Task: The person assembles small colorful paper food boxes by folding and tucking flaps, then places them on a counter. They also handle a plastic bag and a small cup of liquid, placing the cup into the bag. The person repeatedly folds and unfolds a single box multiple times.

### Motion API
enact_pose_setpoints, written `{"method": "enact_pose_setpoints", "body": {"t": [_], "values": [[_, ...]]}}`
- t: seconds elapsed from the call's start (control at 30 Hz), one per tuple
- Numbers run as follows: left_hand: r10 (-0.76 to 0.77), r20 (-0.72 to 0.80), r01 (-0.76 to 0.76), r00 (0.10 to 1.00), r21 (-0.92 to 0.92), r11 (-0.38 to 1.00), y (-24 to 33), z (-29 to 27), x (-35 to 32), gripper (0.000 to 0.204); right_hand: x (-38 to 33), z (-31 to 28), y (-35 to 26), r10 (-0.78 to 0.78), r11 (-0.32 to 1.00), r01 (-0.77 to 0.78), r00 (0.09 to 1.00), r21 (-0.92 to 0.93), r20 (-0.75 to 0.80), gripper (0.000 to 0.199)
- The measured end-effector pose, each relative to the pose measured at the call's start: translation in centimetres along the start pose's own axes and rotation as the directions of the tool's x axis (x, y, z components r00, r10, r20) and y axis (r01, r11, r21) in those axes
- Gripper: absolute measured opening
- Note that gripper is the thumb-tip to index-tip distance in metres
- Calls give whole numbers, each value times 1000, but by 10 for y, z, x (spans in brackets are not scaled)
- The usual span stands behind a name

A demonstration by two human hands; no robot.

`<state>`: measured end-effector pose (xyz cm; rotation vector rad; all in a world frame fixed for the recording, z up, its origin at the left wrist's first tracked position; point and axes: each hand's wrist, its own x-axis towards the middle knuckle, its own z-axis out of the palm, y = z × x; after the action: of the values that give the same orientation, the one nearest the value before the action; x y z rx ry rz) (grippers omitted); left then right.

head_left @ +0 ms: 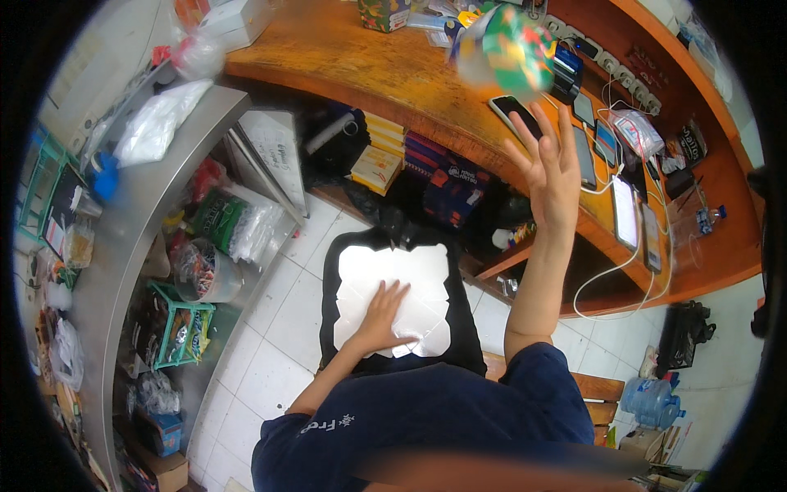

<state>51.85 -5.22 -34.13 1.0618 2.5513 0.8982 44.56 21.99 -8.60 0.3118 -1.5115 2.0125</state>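
My left hand (382,318) lies flat, fingers spread, on a white die-cut cardboard sheet (361,271) with scalloped edges and fold creases. The sheet rests on a black surface (461,328) in front of me. Over the wooden desk's edge my right hand (551,168) is raised, its fingers stretched apart and nothing in its palm. Just beyond its fingertips is a motion-blurred, green, white and multicoloured box-like container (512,53). I cannot tell whether it is in the air or on the desk.
The wooden desk (328,37) curves across the far side, with phones (625,211), a looping white cable (578,299) and a patterned box (384,15). A metal shelf unit (135,221) with bags and baskets stands left. Large water bottles (652,402) sit at lower right.
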Motion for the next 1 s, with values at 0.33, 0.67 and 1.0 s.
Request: {"method": "enact_pose_setpoints", "body": {"t": [0.33, 0.67, 1.0], "values": [[256, 73, -259, 964, 43, 965, -9, 7, -31, 52, -158, -32, 132, 712, 627, -84, 464, -774, 527, 75], [105, -795, -2, 598, 130, 991, 32, -69, -5, 51, -197, -22, 95, 820, 573, -634, 447, -520, 358, 49], [-381, -336, -229, 861, -926, 300, 59, -64, 36, 28, -181, 31, 60, 670, 714, -658, 741, -240, -41, 33]]}}
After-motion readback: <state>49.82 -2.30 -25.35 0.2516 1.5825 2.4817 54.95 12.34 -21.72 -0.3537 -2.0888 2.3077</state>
